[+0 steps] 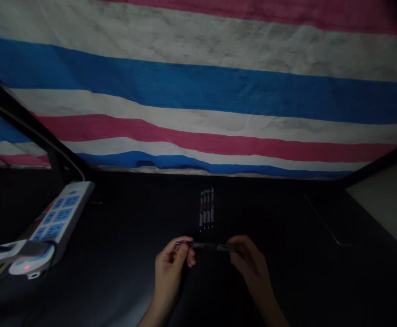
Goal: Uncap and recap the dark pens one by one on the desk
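My left hand (175, 259) pinches one end of a slim dark pen (203, 245) between thumb and forefinger. The pen lies level across the gap between my hands. At its other end, my right hand (248, 256) grips the greyish part with closed fingers. Whether the two parts of the pen are joined or slightly apart near its middle, I cannot tell in the dim light. Just beyond my hands, several similar pens (206, 210) with clear and grey barrels lie side by side in a row on the black tabletop (144, 218).
A white power strip (65, 213) with blue sockets, a glowing red light and a plugged-in adapter (31, 249) lies at the left. A dark flat panel (334, 218) is at the right. Behind the table hangs a striped sheet (198, 86).
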A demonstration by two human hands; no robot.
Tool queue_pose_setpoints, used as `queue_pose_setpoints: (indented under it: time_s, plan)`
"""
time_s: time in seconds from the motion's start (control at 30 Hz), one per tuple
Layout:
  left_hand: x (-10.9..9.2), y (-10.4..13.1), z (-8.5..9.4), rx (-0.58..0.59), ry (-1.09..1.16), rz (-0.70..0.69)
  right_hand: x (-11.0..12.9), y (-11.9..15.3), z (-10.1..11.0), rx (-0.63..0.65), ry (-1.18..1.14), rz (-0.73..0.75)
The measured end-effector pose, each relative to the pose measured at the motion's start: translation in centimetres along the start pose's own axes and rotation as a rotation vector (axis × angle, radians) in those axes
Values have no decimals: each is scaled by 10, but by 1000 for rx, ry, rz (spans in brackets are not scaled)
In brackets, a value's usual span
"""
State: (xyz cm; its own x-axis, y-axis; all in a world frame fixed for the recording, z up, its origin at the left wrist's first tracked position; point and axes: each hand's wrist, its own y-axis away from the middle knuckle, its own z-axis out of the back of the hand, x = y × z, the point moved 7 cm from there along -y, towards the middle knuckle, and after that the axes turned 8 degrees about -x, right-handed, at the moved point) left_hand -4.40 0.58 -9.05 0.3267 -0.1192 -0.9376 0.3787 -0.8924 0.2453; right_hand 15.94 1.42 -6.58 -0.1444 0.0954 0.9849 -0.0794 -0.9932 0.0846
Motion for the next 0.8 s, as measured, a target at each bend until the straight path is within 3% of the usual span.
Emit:
queue_pose_setpoints:
  time_s: [0.27, 0.43, 0.8]
  plan:
    - [3, 0, 1, 24, -6, -5, -5, 1, -1, -7, -79, -14]
    - [3, 1, 2, 23, -13, -3, -15, 1, -2, -25, -163, -158]
    - [3, 1, 1, 14, -11, -4, -12, -2, -5, 11, -205, -147]
